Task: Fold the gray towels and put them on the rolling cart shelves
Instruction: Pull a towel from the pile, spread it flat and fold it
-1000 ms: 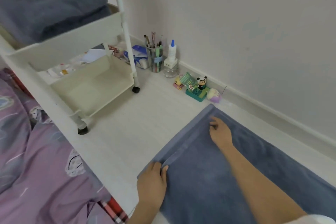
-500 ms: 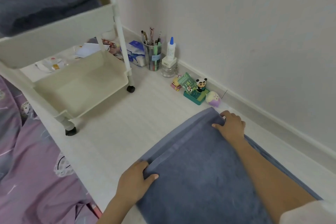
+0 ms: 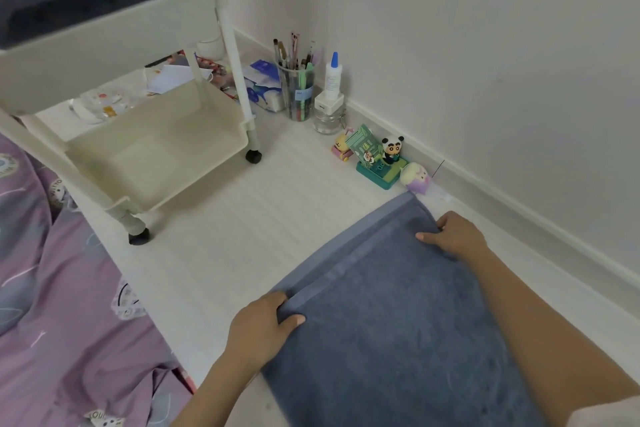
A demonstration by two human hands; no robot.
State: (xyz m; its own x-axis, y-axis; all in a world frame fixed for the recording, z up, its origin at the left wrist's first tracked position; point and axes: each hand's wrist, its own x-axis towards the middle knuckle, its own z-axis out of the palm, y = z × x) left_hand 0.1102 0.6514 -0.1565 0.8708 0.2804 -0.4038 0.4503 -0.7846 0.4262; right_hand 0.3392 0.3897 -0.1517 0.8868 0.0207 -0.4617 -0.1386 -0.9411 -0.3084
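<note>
The left hand (image 3: 263, 326) and right hand (image 3: 457, 236) are pinching the towel (image 3: 398, 322) corners. The person is risking uneven edges if either pinch is slipping.

The single head-worn camera looked forward and down, close over the flat blue-gray terry towel (image 3: 398, 315) on the white floor (image 3: 242, 236).

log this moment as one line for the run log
stage: folding | left hand: grips towel near corner | right hand: grips far corner | cart: top shelf holds towel, bottom shelf bare
</note>
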